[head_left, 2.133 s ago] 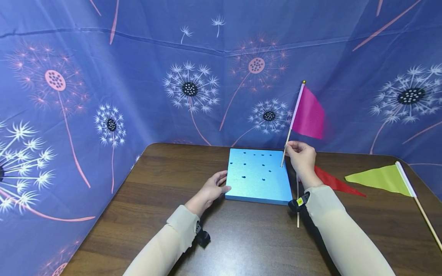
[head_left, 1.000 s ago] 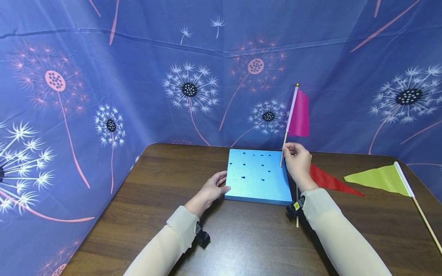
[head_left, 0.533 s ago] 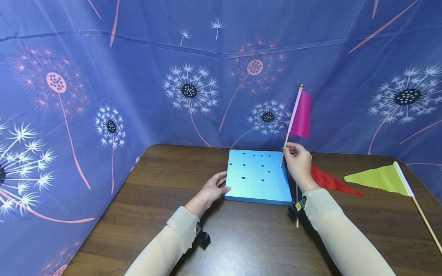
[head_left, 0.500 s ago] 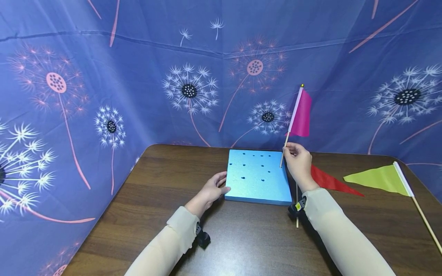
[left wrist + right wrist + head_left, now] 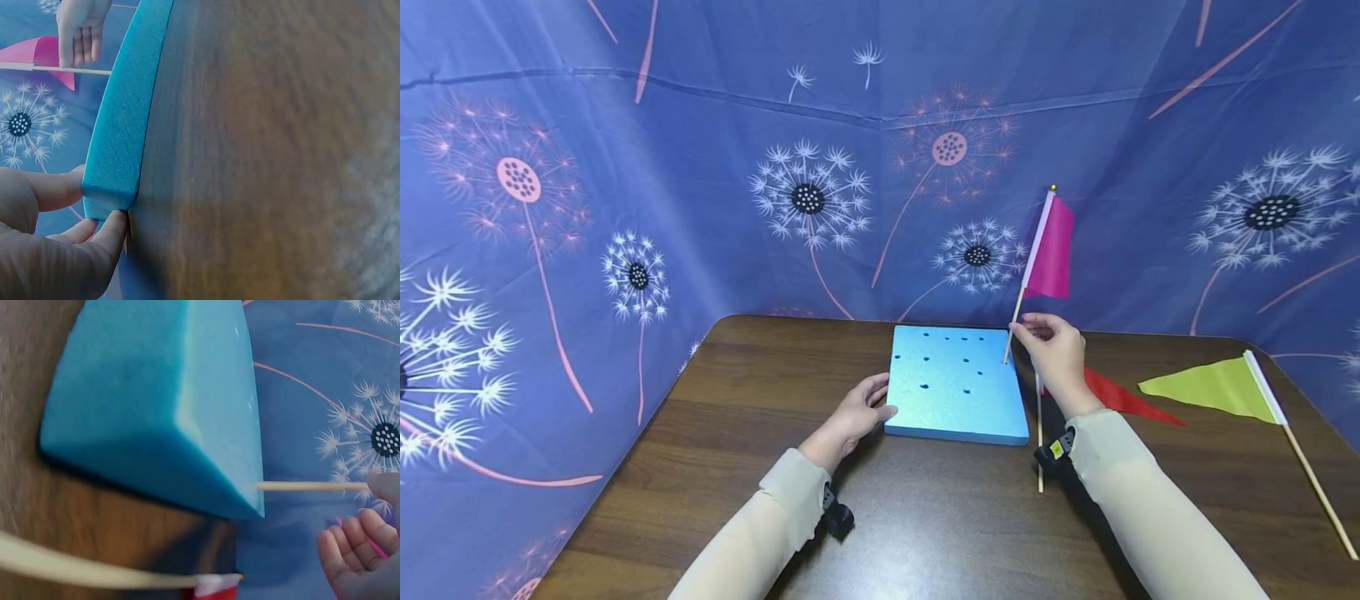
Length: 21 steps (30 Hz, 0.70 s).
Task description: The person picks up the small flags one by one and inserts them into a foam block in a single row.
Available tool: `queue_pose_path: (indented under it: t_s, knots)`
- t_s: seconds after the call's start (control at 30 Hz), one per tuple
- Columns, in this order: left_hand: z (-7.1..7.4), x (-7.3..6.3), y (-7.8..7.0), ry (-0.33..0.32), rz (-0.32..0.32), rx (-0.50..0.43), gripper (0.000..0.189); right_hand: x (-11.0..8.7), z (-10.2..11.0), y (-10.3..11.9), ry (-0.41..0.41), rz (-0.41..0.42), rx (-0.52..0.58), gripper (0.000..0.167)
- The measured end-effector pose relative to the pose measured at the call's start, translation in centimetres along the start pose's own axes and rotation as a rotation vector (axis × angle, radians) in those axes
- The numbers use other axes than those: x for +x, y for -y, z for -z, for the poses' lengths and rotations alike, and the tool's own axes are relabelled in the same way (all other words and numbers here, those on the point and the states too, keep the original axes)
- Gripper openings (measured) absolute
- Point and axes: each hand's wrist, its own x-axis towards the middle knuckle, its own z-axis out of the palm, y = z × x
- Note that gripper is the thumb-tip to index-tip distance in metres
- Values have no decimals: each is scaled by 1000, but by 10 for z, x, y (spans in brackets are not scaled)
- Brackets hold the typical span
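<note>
A magenta flag [image 5: 1051, 254] leans slightly right, its wooden pole [image 5: 1011, 337] meeting the block's top near the right edge. My right hand [image 5: 1058, 354] is at this pole, thumb tip against it and the other fingers loosened, standing a little off to the right. In the right wrist view, the fingers [image 5: 353, 540] are spread apart below the thumb. My left hand [image 5: 850, 417] grips the left edge of the blue foam block [image 5: 955, 417], which has several small holes on top. In the left wrist view, thumb and fingers pinch the block's corner [image 5: 109, 194].
A red pennant [image 5: 1131, 398] lies behind the right wrist, its pole [image 5: 1041, 475] pointing toward the front. Farther right rests a yellow-green pennant [image 5: 1221, 387] on its pole. The wooden table [image 5: 760, 383] meets a blue dandelion-print cloth [image 5: 715, 208] at the back.
My right hand's grip has loosened and the hand has shifted slightly right from the pole. The magenta flag swung left, then slightly back right. The left hand and block keep their place.
</note>
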Motion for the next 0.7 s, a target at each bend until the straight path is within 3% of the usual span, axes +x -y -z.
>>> queue_pose_path:
  t_s: [0.37, 0.7]
  knots:
    - [1, -2, 0, -5, 2, 17, 58, -1, 26, 0, 91, -45, -139, 44]
    - [0, 1, 2, -4, 1, 13, 58, -5, 43, -4, 152, -163, -231, 47]
